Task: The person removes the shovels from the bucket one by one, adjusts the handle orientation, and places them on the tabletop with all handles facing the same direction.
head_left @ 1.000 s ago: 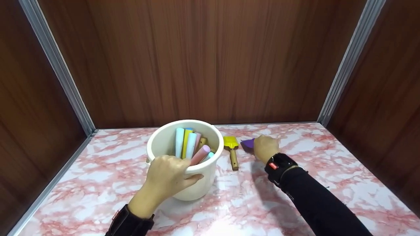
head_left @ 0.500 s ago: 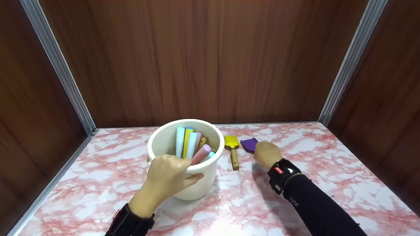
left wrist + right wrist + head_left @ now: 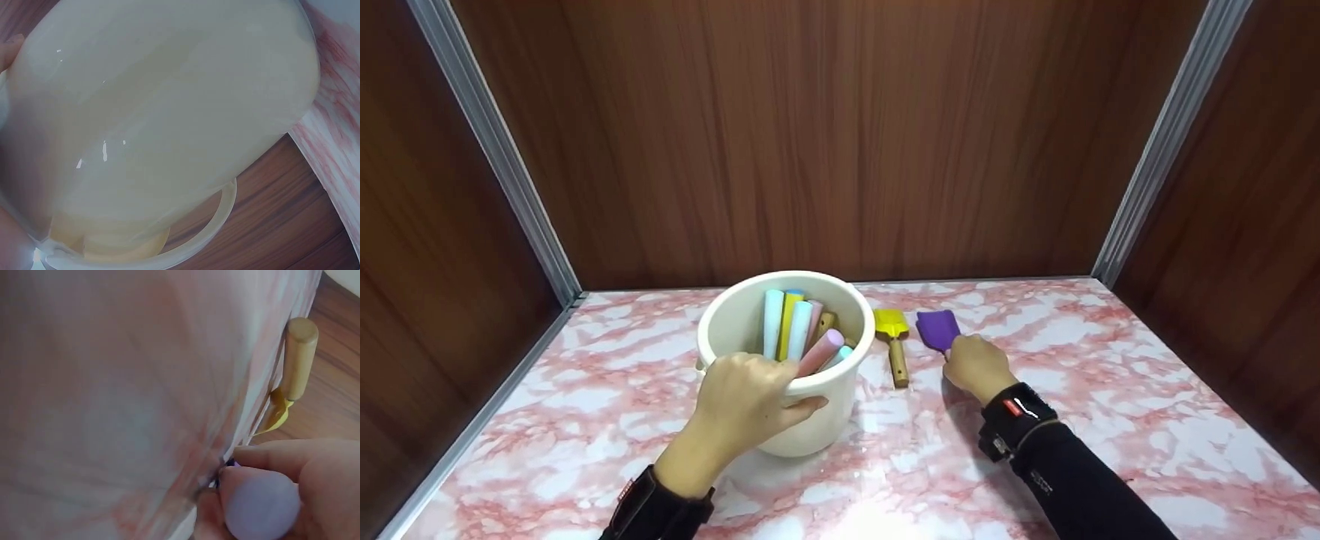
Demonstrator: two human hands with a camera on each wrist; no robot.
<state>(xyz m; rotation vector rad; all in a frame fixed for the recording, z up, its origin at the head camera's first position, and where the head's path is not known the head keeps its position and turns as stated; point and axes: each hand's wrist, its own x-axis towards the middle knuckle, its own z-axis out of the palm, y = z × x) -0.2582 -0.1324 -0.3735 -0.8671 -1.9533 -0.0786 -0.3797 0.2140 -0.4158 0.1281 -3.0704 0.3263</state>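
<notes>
My left hand [image 3: 746,397] grips the near rim of a cream bucket [image 3: 810,431], thumb outside and fingers over the edge. Several pastel and yellow stick-like handles [image 3: 791,326] stand inside it, their lower ends hidden. To the right, my right hand [image 3: 979,367] holds a small toy shovel with a purple blade [image 3: 937,330] by its handle, the blade pointing away from me. In the right wrist view the handle's round pinkish-lilac end [image 3: 261,506] sticks out between thumb and fingers. A yellow toy shovel [image 3: 894,341] with a wooden handle lies between bucket and hand.
The table top [image 3: 585,420] has a red and white marbled pattern. Brown wood-grain panels [image 3: 825,135] with grey metal corner strips rise at the back and both sides. A curved bucket handle [image 3: 208,236] hangs out from the bucket in the left wrist view.
My right hand has drawn back toward me and slightly right, so the purple blade shows more fully and points farther away. My left hand and the bucket stay in place.
</notes>
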